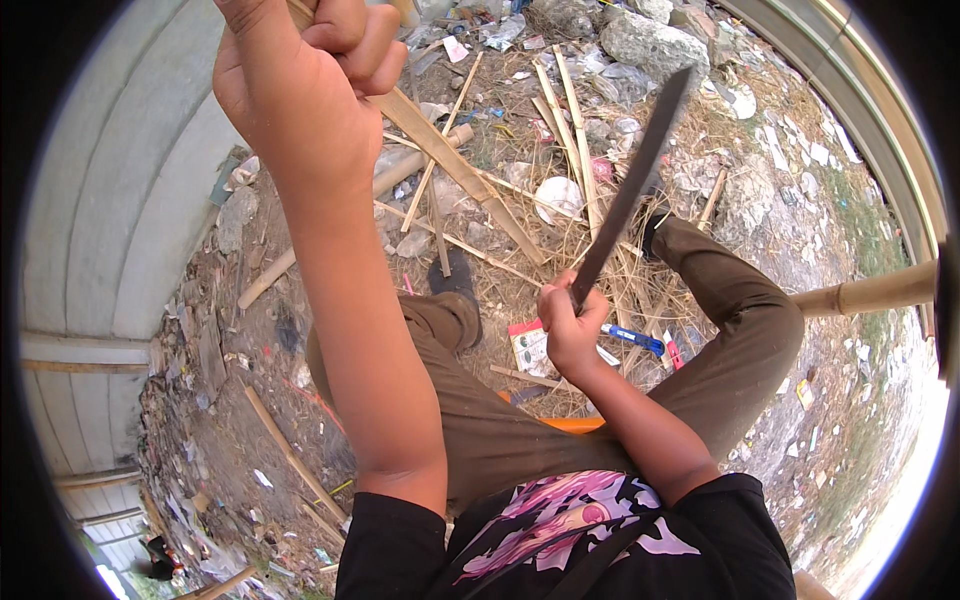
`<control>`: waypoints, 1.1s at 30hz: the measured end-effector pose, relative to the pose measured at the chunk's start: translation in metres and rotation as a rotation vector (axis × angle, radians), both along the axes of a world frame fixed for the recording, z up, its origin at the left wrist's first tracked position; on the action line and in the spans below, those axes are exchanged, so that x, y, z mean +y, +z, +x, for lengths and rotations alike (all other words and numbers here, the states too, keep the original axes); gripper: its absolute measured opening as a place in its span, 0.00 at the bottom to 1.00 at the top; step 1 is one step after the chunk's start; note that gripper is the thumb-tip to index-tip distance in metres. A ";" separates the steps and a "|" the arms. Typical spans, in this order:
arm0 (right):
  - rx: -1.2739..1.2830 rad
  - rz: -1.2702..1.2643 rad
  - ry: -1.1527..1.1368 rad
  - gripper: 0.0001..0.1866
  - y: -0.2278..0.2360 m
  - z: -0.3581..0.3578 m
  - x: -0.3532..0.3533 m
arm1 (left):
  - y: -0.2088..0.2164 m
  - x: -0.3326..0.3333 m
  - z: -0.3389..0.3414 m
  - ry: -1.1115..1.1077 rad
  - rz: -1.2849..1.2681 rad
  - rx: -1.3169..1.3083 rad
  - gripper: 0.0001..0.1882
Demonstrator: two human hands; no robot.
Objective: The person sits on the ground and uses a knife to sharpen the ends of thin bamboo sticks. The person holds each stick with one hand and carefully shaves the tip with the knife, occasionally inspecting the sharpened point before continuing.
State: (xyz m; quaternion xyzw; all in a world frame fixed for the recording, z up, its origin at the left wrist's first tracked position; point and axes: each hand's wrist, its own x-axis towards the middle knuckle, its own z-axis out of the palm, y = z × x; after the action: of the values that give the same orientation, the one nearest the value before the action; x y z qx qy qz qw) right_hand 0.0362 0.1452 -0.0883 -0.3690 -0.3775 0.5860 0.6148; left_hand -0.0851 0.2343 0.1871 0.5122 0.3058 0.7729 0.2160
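Note:
Raised at the upper left, my left hand [310, 80] is closed around the upper part of a flat bamboo strip [445, 155]. The strip slants down to the right, its lower end near the ground between my feet. My right hand [573, 325], in front of my lap, grips a machete [640, 170] by its handle. The long dark blade points up and to the right, apart from the strip. Just beyond my right hand lie a blue cutter knife [634, 339] and a red-and-white packet [540, 347].
More split bamboo strips [575, 130] and a round bamboo pole [420, 160] lie over straw and litter ahead. A large rock [655, 48] sits at the far side. Pale panels [130, 200] stand on the left. A bamboo pole [868, 293] juts in beside my right knee.

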 end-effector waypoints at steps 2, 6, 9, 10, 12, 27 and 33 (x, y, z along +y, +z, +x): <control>-0.009 -0.720 0.538 0.19 -0.015 0.000 0.007 | -0.004 -0.001 -0.023 -0.092 -0.038 0.085 0.29; 0.070 -0.815 0.482 0.19 0.029 0.007 0.017 | -0.010 0.002 -0.032 -0.101 -0.018 0.035 0.30; -0.157 -0.372 0.340 0.12 0.090 0.019 0.015 | -0.007 -0.007 -0.028 -0.197 -0.057 0.058 0.33; -0.226 -0.152 0.240 0.13 0.099 0.027 0.014 | -0.009 -0.005 -0.028 -0.301 0.010 0.021 0.32; -0.127 0.153 0.073 0.15 0.125 0.036 0.011 | -0.008 0.002 -0.024 -0.448 0.102 0.025 0.33; -0.313 -0.022 0.103 0.14 0.137 0.062 0.014 | 0.001 -0.012 -0.003 -0.307 -0.034 0.041 0.34; 0.197 0.454 -0.094 0.13 0.103 0.036 0.008 | 0.016 -0.018 0.020 -0.173 -0.085 0.037 0.33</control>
State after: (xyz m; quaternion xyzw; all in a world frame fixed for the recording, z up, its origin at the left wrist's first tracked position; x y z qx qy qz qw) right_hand 0.0724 0.1532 0.0144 -0.1800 -0.4202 0.4902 0.7422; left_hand -0.0650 0.2166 0.2033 0.5413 0.2967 0.7282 0.2979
